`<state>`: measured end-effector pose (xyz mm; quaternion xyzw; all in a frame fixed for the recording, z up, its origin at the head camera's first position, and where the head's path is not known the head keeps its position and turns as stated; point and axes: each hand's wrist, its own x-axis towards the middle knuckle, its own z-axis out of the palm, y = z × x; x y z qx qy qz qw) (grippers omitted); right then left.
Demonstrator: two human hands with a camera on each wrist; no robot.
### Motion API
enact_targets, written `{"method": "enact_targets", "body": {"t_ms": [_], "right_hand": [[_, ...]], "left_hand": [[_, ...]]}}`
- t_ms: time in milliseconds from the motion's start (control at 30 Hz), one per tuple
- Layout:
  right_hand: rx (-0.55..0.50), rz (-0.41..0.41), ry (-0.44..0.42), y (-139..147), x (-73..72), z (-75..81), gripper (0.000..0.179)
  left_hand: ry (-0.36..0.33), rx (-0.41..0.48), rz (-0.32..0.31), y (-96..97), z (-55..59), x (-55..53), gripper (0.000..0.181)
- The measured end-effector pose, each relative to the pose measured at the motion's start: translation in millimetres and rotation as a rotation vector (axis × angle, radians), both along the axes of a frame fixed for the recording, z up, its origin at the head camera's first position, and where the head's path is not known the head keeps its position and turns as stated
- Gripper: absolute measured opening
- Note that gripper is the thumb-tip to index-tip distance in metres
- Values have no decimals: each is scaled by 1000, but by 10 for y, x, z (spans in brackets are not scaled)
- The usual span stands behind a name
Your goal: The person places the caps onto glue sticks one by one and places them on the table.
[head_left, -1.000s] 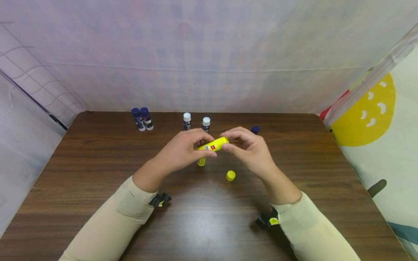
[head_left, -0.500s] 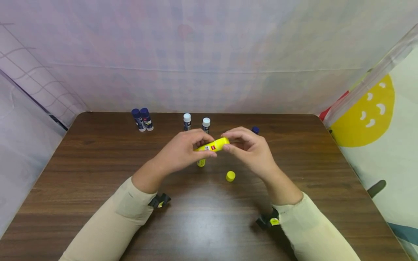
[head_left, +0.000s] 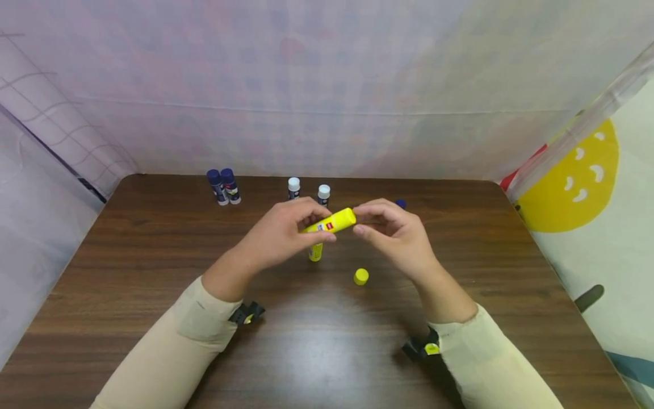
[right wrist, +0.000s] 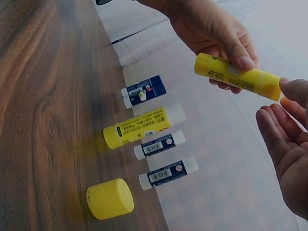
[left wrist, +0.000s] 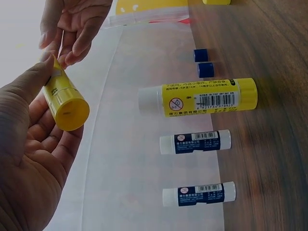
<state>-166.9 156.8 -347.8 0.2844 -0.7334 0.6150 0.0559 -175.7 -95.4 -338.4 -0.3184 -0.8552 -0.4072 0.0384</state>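
My left hand grips a yellow glue stick in the air over the middle of the table, lying almost level with its cap end pointing right. The left wrist view shows its flat base between my thumb and fingers. My right hand is at the cap end with fingers loosely spread. One fingertip touches the end of the stick; the palm below holds nothing.
A loose yellow cap lies on the brown table. An uncapped yellow glue stick stands behind my hands. Farther back stand two white-capped sticks and two blue-capped ones. Small blue caps lie at the right.
Both hands and the yellow stick have risen slightly. My right fingers have loosened from the stick's cap end.
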Motion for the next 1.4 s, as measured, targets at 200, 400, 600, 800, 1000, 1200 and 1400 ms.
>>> {"method": "enact_targets", "body": {"t_ms": [200,400,600,800,1000,1200,1400], "right_hand": [[12,-15,-9,78,-3,-8,26],[63,-33,-3,178,-16,-14,28],[62,-25,-25,265,-24,-51,27],[106,-20,-42,314,-25,-126,25],[165,-1,-69,343,-43,-190,25],[205,8,-81,374,-59,-234,27],[219,78,-94,405,-94,-239,36]], "left_hand": [[24,28,5,-9,2,-20,30],[33,56,39,-29,-1,-23,31],[14,76,80,-52,1,-19,33],[2,121,151,-86,9,-27,36],[18,168,194,-117,5,-55,36],[61,197,212,-153,-35,-85,34],[70,250,249,-198,-90,-118,35]]}}
